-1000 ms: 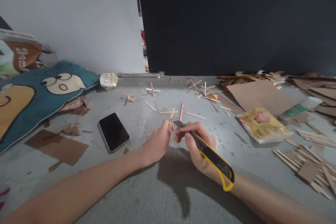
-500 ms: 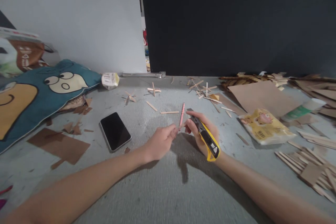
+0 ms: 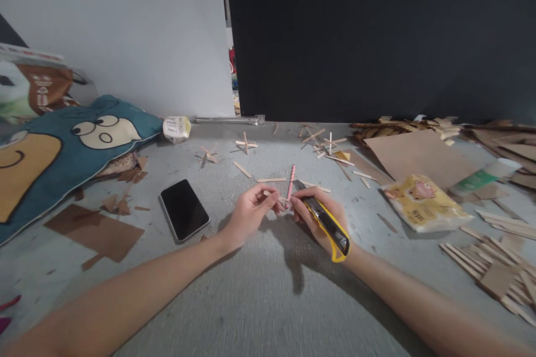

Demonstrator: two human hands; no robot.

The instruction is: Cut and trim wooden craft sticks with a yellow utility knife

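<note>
My left hand (image 3: 248, 213) is closed in a pinch on a small piece of wooden craft stick (image 3: 268, 194), whose far end reaches toward the pink-and-white striped straw-like stick (image 3: 291, 181). My right hand (image 3: 320, 215) has a yellow and black utility knife (image 3: 327, 222) lying across it, blade end pointing away from me. The thumb and fingertips of that same hand pinch the lower part of the striped stick, which stands nearly upright. Beyond the hands, a wooden craft stick (image 3: 271, 180) and another one (image 3: 315, 186) lie on the grey table (image 3: 234, 301).
A black phone (image 3: 184, 210) and brown cardboard (image 3: 98, 230) lie left, near a blue pillow (image 3: 104, 136). Crossed-stick pieces (image 3: 246, 144) stand at the back. To the right are a yellow packet (image 3: 425, 201), a white-green tube (image 3: 486, 174) and several wooden sticks (image 3: 496, 273).
My left hand has shifted slightly left and its fingers now show the small wooden piece. My right fingertips have moved in to the striped stick, uncovering a craft stick behind.
</note>
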